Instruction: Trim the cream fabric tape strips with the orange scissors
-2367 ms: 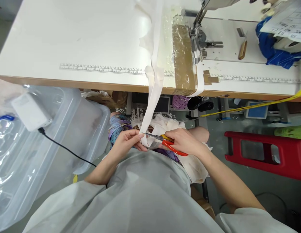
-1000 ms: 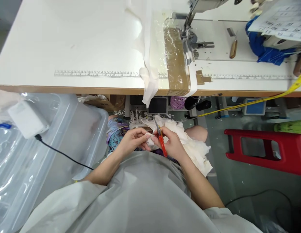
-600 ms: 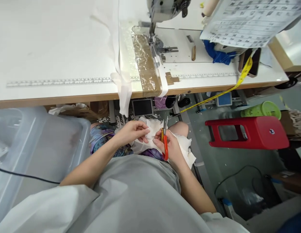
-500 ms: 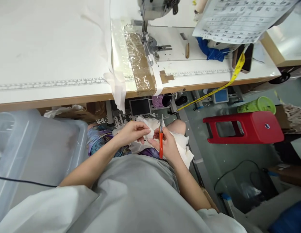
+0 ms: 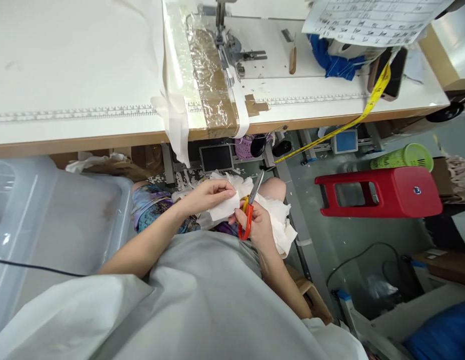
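Over my lap, my left hand (image 5: 213,194) pinches a small white fabric piece (image 5: 225,207) between thumb and fingers. Close by on its right, my right hand (image 5: 257,220) is closed around scissors (image 5: 248,212) with red-orange handles, the blades pointing up and away from me. Its fingertips also touch the right edge of the fabric piece. More white fabric (image 5: 279,220) lies crumpled across my lap, below and beside both hands. Part of the scissors' handles is hidden by my right fingers.
A sewing machine (image 5: 227,47) stands on the white table (image 5: 86,70) ahead, with white strips hanging over its edge. A yellow measuring tape (image 5: 345,132) dangles on the right. A translucent plastic bin (image 5: 116,240) sits left; a red stool (image 5: 382,192) lies right.
The scissors have tilted from upright to leaning right, showing more blade and handle. The white piece between my hands now shows flatter and larger. The whole view has shifted slightly.
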A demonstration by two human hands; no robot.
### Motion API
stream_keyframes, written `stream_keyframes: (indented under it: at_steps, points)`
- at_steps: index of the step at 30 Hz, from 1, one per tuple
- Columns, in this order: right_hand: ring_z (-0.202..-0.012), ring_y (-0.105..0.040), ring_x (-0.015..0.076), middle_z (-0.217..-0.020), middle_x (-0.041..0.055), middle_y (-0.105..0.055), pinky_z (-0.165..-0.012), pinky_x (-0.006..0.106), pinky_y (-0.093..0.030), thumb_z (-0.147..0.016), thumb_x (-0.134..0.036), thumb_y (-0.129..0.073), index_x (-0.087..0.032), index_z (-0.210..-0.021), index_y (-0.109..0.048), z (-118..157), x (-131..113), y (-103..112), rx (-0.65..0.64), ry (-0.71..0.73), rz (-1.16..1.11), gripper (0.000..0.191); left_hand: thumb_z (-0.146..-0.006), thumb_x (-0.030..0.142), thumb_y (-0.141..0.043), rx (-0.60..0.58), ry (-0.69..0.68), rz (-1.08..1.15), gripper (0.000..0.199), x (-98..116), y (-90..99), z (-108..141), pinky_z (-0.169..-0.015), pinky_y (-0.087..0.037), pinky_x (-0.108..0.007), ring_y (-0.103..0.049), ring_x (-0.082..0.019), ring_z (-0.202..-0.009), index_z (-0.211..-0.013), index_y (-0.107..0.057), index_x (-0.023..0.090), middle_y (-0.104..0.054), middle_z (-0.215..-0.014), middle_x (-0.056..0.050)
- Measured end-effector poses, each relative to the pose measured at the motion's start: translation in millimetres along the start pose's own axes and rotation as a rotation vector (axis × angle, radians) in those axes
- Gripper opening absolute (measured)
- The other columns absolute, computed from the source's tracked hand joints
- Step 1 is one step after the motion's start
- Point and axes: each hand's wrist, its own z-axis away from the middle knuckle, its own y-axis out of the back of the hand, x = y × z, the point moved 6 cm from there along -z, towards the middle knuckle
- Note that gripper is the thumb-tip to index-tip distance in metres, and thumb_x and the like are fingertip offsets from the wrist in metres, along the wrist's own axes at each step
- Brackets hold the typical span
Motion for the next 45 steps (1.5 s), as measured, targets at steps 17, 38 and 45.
stream_keyframes:
  at_steps: [17,38,45]
  points:
    - [-0.070,-0.055,0.0151,-0.082,0.0014,-0.054,-0.068,0.031,-0.054,-0.087,-0.062,-0.054,-0.021,-0.091,-0.055,18.6,27.3,-5.9,-0.206,-0.130,0.143,0.041,-0.072,0.049,-0.074,0.132,0.080,-0.006,0.040,-8.7,23.1,8.6,-0.047,-0.026,-0.019,-0.040,-0.007,-0.053,-0.083,-0.065,0.011,-0.053,-0.061,0.002]
    - [-0.067,-0.053,0.0135,-0.073,-0.0021,-0.057,-0.063,0.027,-0.046,-0.077,-0.040,-0.072,-0.021,-0.083,-0.059,-6.4,-12.0,-5.5,0.072,0.152,0.181,0.024,-0.075,0.035,-0.078,0.245,-0.132,-0.048,0.037,-14.3,14.9,29.1,-0.081,-0.050,-0.027,-0.063,-0.016,-0.089,-0.106,-0.065,0.017,-0.067,-0.094,-0.006]
    - [-0.074,-0.057,0.0147,-0.083,0.0001,-0.062,-0.068,0.027,-0.049,-0.079,-0.035,-0.070,-0.020,-0.087,-0.059,-1.3,-17.5,2.4,0.052,0.202,0.191,0.021,-0.082,0.045,-0.070,0.134,-0.011,-0.242,0.030,-23.0,8.8,25.6,-0.078,-0.046,-0.027,-0.060,-0.016,-0.080,-0.087,-0.068,0.015,-0.068,-0.085,-0.004]
